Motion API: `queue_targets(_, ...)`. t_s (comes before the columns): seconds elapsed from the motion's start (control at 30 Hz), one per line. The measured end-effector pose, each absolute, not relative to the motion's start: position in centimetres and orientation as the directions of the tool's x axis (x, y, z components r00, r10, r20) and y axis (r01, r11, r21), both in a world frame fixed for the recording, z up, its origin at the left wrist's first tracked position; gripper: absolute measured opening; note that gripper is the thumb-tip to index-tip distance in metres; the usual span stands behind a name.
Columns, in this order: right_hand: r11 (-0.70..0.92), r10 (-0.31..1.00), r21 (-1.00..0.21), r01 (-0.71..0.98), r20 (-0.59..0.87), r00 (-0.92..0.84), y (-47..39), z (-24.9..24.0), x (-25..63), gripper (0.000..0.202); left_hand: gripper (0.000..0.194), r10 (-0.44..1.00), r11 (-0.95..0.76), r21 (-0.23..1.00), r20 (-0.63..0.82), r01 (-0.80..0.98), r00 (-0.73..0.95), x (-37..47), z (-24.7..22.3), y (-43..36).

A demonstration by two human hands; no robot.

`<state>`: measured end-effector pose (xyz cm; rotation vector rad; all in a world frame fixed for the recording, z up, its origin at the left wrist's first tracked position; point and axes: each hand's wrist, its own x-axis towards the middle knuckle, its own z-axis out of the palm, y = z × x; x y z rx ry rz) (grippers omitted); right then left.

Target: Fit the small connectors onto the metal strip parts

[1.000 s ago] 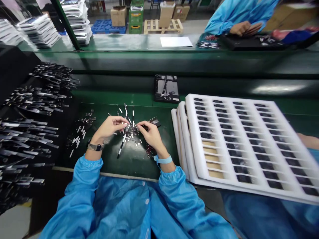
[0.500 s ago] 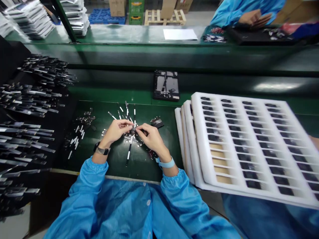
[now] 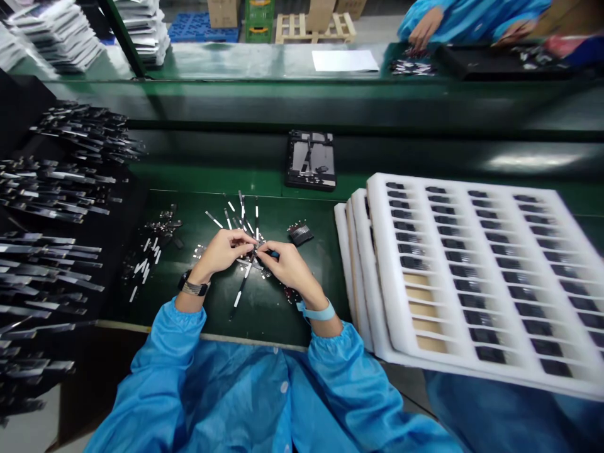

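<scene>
My left hand (image 3: 229, 248) and my right hand (image 3: 283, 259) meet over a small pile of parts, thumbs and forefingers pinched close together. Between the fingertips is the upper end of a flat flex cable (image 3: 240, 290), a thin black strip with a white section, which hangs down toward me. Its gripped end is largely hidden by my fingers. Beneath and beyond my hands, more flex cables (image 3: 242, 206) fan out from the pile on the green table (image 3: 198, 314). A small stack of black parts (image 3: 301, 234) lies just right of my right hand.
White foam trays (image 3: 425, 352) with black parts in slots are stacked at the right. Racks of strips (image 3: 51, 251) line the left, beside loose small parts (image 3: 163, 225). A black tray (image 3: 310, 160) stands behind. Across the raised shelf, a co-worker's hand (image 3: 425, 28) touches small parts.
The lower end of the held flex cable has swung slightly left. My hands stay together in nearly the same place. Across the shelf, the co-worker's hands have moved apart.
</scene>
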<state>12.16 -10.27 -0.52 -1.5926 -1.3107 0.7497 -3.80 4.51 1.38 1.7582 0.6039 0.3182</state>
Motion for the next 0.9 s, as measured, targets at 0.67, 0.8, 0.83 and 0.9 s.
queue_targets(0.67,-0.206,0.952,-0.876,0.436,-0.076,0.296,-10.50,-0.55,11.40,0.014,0.017,0.489,-0.266,0.936,-0.075,0.231,0.869,-3.89,0.91,4.53)
queue_targets(0.8,-0.216,0.951,-0.886,0.411,-0.095,0.295,-10.47,-0.62,11.31,0.014,0.016,0.483,-0.287,0.929,-0.071,0.234,0.873,-3.95,1.06,4.51)
queue_targets(0.83,-0.214,0.951,-0.899,0.383,-0.101,0.293,-10.46,-0.62,11.36,0.014,0.016,0.480,-0.274,0.934,-0.074,0.229,0.874,-3.98,1.07,4.55)
queue_targets(0.9,-0.205,0.952,-0.930,0.305,-0.118,0.281,-10.47,-0.61,11.52,0.013,0.017,0.475,-0.224,0.949,-0.092,0.222,0.875,-4.06,1.06,4.67)
